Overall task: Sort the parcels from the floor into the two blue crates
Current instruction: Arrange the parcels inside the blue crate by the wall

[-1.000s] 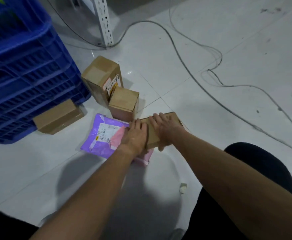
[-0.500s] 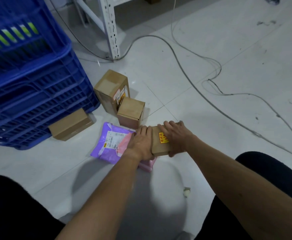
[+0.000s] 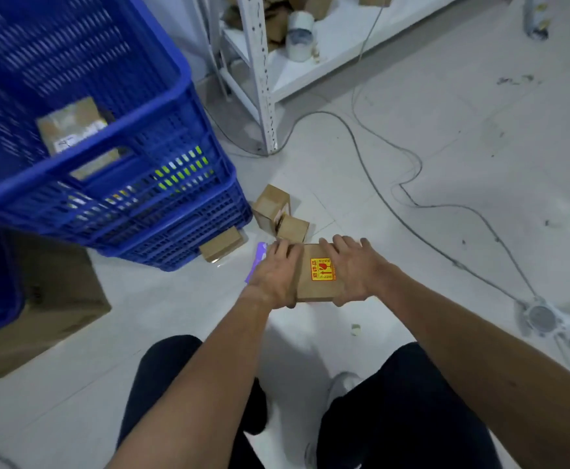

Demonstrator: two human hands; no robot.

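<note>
A brown cardboard parcel [image 3: 317,275] with a yellow-and-red fragile sticker is held above the floor between my left hand [image 3: 275,274] and my right hand [image 3: 352,269], one on each side. Behind it on the floor stand two small cardboard boxes [image 3: 271,204] [image 3: 293,229], a flat brown parcel [image 3: 221,247] lies against the crate, and the edge of a purple mailer [image 3: 259,257] shows beside my left hand. A tall blue crate [image 3: 175,106] at the left holds a labelled cardboard parcel [image 3: 73,128]. It sits on a lower blue crate [image 3: 188,228].
A large cardboard box [image 3: 50,299] stands at the lower left. A white metal shelf [image 3: 259,76] with tape rolls is behind. Grey cables [image 3: 378,184] run across the tiled floor to a round white device [image 3: 542,316] at the right. My legs fill the bottom.
Both hands have lifted the stickered parcel off the floor and the pink and purple mailers. My head has risen and tilted up, bringing the crate's inside and the shelf into view.
</note>
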